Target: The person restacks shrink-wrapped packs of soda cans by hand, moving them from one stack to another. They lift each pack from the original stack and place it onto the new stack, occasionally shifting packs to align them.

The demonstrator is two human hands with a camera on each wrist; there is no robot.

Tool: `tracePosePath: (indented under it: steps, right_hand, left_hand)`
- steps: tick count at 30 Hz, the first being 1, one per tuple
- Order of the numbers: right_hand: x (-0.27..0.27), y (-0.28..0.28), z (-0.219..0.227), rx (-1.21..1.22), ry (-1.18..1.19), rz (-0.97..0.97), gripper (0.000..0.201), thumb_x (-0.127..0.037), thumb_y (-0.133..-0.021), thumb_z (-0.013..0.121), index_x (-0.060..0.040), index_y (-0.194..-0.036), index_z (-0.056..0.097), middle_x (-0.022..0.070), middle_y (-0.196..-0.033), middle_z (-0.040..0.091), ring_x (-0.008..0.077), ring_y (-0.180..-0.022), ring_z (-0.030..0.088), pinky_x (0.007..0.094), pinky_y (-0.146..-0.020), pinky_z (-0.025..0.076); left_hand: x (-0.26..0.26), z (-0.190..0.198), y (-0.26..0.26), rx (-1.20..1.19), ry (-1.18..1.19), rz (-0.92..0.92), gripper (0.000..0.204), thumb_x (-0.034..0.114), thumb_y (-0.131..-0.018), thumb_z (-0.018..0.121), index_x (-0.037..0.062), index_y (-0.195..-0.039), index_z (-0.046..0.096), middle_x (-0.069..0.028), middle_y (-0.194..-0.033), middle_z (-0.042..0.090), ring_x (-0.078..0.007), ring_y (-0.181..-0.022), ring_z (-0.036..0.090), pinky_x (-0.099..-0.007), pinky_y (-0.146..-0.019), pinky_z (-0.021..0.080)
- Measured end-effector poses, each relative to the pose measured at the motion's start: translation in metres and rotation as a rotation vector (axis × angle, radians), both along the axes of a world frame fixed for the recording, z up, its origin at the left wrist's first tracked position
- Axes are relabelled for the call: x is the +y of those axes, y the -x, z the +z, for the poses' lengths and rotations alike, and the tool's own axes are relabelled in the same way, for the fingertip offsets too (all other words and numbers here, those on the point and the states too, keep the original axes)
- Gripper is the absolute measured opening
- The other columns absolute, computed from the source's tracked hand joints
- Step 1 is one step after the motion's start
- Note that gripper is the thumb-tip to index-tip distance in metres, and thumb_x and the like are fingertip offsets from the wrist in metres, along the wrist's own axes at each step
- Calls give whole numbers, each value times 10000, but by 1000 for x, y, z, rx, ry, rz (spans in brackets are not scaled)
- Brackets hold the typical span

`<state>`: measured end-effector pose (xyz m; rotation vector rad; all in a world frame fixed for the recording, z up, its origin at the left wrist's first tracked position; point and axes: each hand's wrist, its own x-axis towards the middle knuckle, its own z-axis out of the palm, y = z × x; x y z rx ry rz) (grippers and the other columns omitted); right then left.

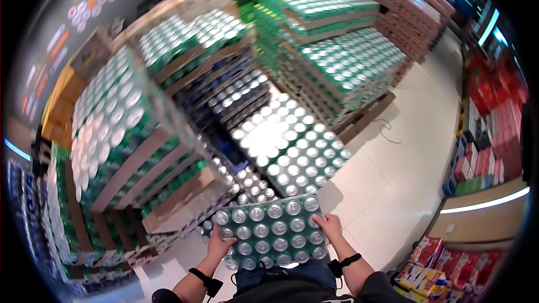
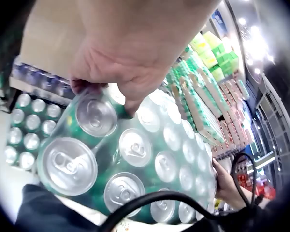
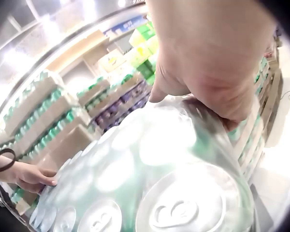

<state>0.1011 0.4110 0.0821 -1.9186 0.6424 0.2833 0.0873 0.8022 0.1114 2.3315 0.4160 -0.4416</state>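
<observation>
A shrink-wrapped pack of green cans (image 1: 269, 230) with silver tops is held level in front of the person's waist, above the floor. My left hand (image 1: 220, 245) grips its left edge, thumb on the can tops (image 2: 94, 116). My right hand (image 1: 328, 228) grips the right edge; in the right wrist view the fingers (image 3: 217, 82) curl over the pack's wrapped corner (image 3: 183, 159). The left hand (image 2: 121, 63) fills the top of the left wrist view, and the right hand (image 2: 227, 186) shows at the pack's far side.
Tall pallet stacks of green can packs (image 1: 118, 134) stand at the left, and more (image 1: 337, 50) at the back. A low pallet of silver-topped packs (image 1: 286, 140) lies just ahead. Shelves with red goods (image 1: 494, 123) line the right; pale tiled floor (image 1: 404, 151) runs between.
</observation>
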Motion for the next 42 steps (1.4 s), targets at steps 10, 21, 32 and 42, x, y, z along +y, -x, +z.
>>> tracePosePath:
  steps: [10, 21, 32, 42]
  right_hand:
    - [-343, 123, 40, -210, 107, -701, 504, -360, -795, 706, -91, -520, 380, -51, -525, 338, 78, -510, 291, 291, -438, 262]
    - [-511, 135, 131, -347, 41, -1253, 458, -359, -853, 643, -73, -574, 420, -48, -580, 382, 69, -547, 335, 272, -480, 274]
    - [-626, -118, 147, -373, 21, -1054, 460, -323, -869, 627, -76, -559, 393, -39, -574, 374, 74, -549, 331, 276, -486, 297]
    - [-664, -532, 150, -308, 300, 15, 489, -389, -832, 648, -3, -576, 492, -9, -570, 461, 91, -552, 383, 316, -490, 337]
  left_hand:
    - [-382, 47, -115, -76, -13, -646, 964, 414, -642, 775, 46, -1386, 285, -247, -1103, 591, -378, -1018, 582, -417, -830, 475]
    - [-706, 130, -233, -129, 140, -1074, 851, 288, -634, 770, 90, -1354, 362, -214, -1080, 611, -354, -989, 599, -405, -840, 479]
    - [-757, 114, -427, -123, 279, -817, 795, 380, -681, 711, 78, -1345, 394, -196, -929, 641, -310, -835, 633, -381, -750, 488]
    - [-644, 80, -468, -156, 285, 94, 736, 323, -770, 601, 46, -1376, 288, -257, -1132, 572, -379, -1023, 577, -406, -876, 455]
